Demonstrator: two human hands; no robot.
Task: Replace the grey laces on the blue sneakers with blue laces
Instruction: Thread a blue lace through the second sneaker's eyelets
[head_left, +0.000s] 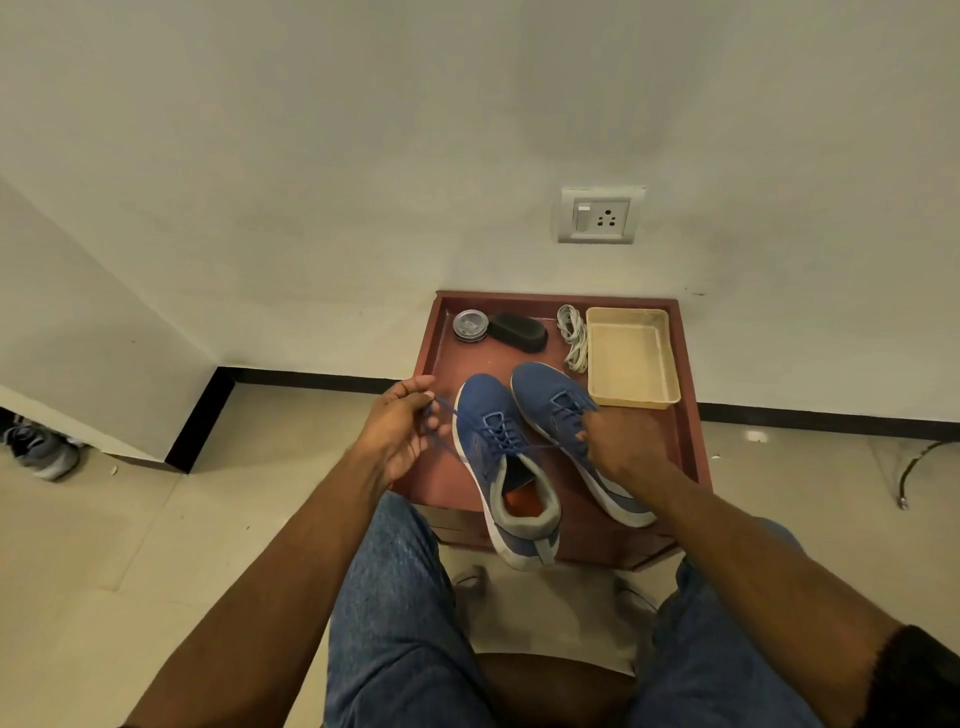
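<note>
The right hand (621, 441) covers the far sneaker's (550, 400) collar; the tin's (470, 326) label is too small to read.

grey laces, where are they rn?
In the head view the grey laces lie bundled at the back of the red table, right of centre, between the black brush and the beige tray.

Two blue mesh sneakers (506, 467) lie side by side, toes away, both threaded with thin blue laces (498, 431). A bundle of grey laces (573, 332) lies beyond them.
</note>
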